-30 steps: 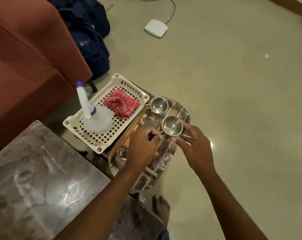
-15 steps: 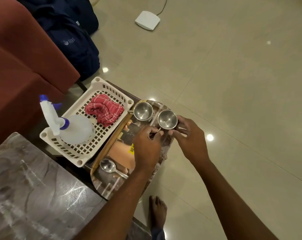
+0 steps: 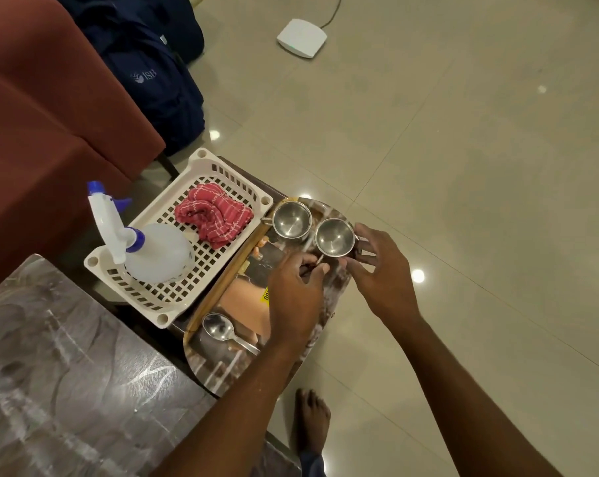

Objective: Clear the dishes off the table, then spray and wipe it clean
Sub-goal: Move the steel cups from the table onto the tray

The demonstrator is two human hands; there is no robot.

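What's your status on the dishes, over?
Left hand pinches handle of one steel cup; right hand open beside it. Other cup and spoon on tray. Nothing blocking.

- Indoor light was dim and warm; overhead lamps showed only as hard white spots mirrored in the glossy floor tiles (image 3: 463, 173).
- The marble table (image 3: 67, 390) carried a streaky sheen, and small glints sat in the nearer steel cup (image 3: 335, 237).
- Shadows were soft and faint.
- Tile joints bowed towards the frame edges; fine detail looked smeared.
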